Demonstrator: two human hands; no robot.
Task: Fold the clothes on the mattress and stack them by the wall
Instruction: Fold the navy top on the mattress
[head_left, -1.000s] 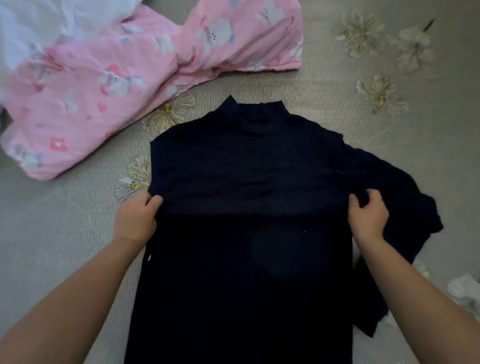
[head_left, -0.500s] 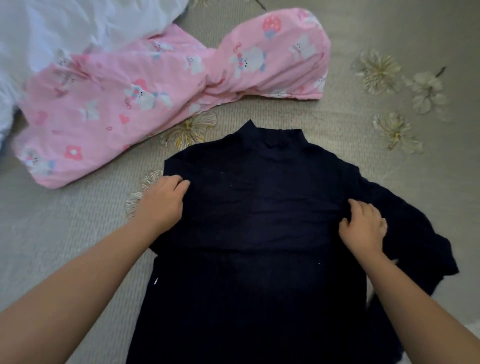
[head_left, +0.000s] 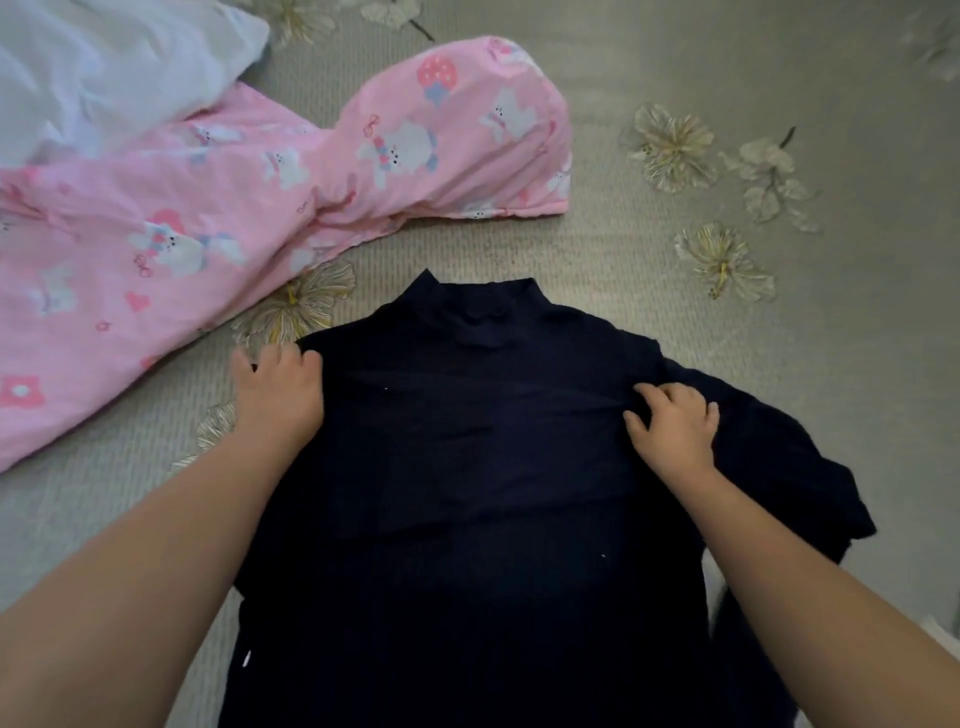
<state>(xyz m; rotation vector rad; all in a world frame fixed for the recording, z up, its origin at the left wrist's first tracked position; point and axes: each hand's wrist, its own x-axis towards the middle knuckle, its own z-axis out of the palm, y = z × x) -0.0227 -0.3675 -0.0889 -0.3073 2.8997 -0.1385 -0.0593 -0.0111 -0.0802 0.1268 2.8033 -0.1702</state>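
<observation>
A navy high-neck top (head_left: 478, 467) lies flat on the grey flowered mattress (head_left: 779, 364), collar pointing away from me. A sleeve lies folded across its chest. My left hand (head_left: 278, 397) rests on the top's left shoulder edge, fingers together and pressing the cloth. My right hand (head_left: 672, 423) sits near the right shoulder with fingers curled into the fabric. The right sleeve spreads out crumpled beyond that hand.
A pink cartoon-print quilt (head_left: 208, 218) lies bunched at the upper left, close to the top's left shoulder. White bedding (head_left: 104, 67) sits behind it in the far left corner. A bit of white cloth (head_left: 940, 631) shows at the lower right edge.
Both hands have slid up the top from its middle toward the shoulders. The view has tilted, so the quilt and collar sit lower in the frame.
</observation>
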